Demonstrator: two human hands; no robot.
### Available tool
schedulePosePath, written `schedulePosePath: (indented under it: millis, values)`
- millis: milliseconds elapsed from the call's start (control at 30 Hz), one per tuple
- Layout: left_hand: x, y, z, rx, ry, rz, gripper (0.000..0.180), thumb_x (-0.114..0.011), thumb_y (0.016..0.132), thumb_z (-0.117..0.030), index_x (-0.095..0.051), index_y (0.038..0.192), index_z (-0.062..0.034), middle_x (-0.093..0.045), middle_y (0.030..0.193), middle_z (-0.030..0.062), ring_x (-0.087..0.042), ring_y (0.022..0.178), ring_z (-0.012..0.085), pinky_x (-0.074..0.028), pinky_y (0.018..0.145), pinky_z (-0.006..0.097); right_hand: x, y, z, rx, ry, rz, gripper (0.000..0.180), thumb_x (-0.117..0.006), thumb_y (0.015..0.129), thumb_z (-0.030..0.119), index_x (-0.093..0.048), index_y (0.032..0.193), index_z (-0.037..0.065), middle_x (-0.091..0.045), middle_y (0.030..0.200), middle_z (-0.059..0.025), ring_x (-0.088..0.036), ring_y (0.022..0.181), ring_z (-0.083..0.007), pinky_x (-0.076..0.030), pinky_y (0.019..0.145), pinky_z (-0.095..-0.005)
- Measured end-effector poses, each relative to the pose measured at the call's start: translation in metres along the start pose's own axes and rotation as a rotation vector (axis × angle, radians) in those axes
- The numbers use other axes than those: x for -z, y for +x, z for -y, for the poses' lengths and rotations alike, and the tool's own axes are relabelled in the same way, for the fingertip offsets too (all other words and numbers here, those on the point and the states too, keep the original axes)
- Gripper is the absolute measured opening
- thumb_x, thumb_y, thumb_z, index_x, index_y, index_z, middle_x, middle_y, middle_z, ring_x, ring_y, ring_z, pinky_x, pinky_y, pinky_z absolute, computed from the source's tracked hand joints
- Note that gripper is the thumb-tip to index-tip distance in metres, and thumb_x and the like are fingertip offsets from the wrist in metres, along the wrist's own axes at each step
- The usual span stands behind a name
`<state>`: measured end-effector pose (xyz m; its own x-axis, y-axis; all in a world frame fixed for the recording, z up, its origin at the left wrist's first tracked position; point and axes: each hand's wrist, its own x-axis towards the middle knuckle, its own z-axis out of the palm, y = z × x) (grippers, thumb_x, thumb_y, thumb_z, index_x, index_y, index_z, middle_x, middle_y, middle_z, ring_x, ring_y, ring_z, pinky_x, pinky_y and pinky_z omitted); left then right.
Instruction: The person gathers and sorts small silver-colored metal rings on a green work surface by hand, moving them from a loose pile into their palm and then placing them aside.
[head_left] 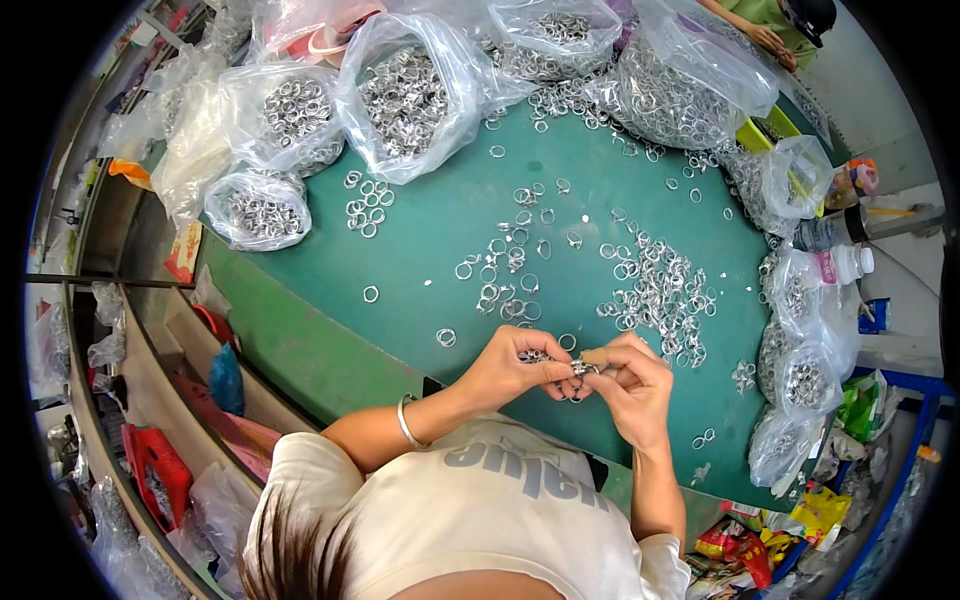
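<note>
My two hands meet at the near edge of the green table (430,260). My left hand (510,367) is closed, with several silver rings (533,356) tucked in its curled fingers. At its fingertips and those of my right hand (636,388), a silver ring (583,369) is pinched. A tan wrap covers a fingertip of my right hand. Just beyond lies a loose pile of silver rings (665,295), with a scattered group of rings (508,285) to its left. Fingers partly hide the ring I hold.
Clear plastic bags full of rings (404,95) line the far edge, and more ring bags (805,385) stand along the right. A lidded bottle (845,264) is behind those. At the left is a shelf with a red basket (157,470). Another person (775,30) sits far right.
</note>
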<state>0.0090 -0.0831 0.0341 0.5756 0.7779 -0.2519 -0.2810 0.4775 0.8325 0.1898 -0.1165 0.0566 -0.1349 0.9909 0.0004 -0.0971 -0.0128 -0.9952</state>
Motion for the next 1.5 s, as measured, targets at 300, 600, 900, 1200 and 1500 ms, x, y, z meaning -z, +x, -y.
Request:
schedulePosePath:
  millis: [300,600,900,1200,1500]
  values:
    - [-0.009,-0.003,0.025,-0.676,0.637,-0.179,0.006,-0.065,0.077,0.006,-0.064,0.082,0.0034,-0.066,0.074,0.0125,-0.064,0.061,0.0177,-0.052,0.055,0.026,-0.011,-0.011,-0.004,-0.226,0.164,-0.154,0.018,-0.053,0.087,-0.005,-0.058,0.103,-0.009,-0.055,0.089,-0.0089,-0.061,0.07,-0.0135,-0.056,0.06,-0.0253]
    - [-0.012,-0.012,0.005,-0.2,0.35,-0.004,0.007,-0.065,0.078,0.004,-0.061,0.084,0.0039,-0.061,0.077,0.0082,-0.058,0.062,0.0118,-0.049,0.051,0.023,-0.003,-0.014,0.01,-0.309,0.059,-0.056,0.019,-0.045,0.095,0.008,-0.055,0.106,-0.003,-0.055,0.073,-0.0027,-0.052,0.061,-0.0069,-0.042,0.048,-0.0188]
    - [-0.018,-0.019,0.004,-0.653,0.841,-0.134,0.007,-0.066,0.079,0.001,-0.064,0.084,0.0035,-0.064,0.073,0.009,-0.059,0.058,0.0147,-0.047,0.05,0.024,-0.016,-0.022,0.006,-0.31,0.131,-0.091,0.014,-0.046,0.096,0.011,-0.054,0.103,0.002,-0.054,0.075,0.0014,-0.044,0.058,-0.0007,-0.032,0.044,-0.0148]
    - [-0.016,-0.015,0.007,-0.126,0.347,-0.099,0.008,-0.065,0.082,-0.004,-0.065,0.085,0.0038,-0.065,0.076,0.0075,-0.058,0.057,0.0106,-0.046,0.049,0.023,-0.03,-0.035,-0.009,-0.085,-0.094,-0.257,0.013,-0.049,0.092,0.005,-0.057,0.1,-0.001,-0.056,0.075,-0.0024,-0.05,0.062,-0.0065,-0.039,0.051,-0.0207]
    - [-0.009,-0.01,-0.003,0.137,0.013,0.219,0.024,-0.062,0.088,-0.019,-0.065,0.096,0.0042,-0.06,0.072,0.006,-0.05,0.057,0.0071,-0.037,0.046,0.02,-0.018,-0.033,-0.004,0.335,-0.559,-0.165,0.014,-0.058,0.08,-0.005,-0.063,0.093,-0.002,-0.056,0.077,-0.0113,-0.055,0.069,-0.0218,-0.045,0.058,-0.0296]
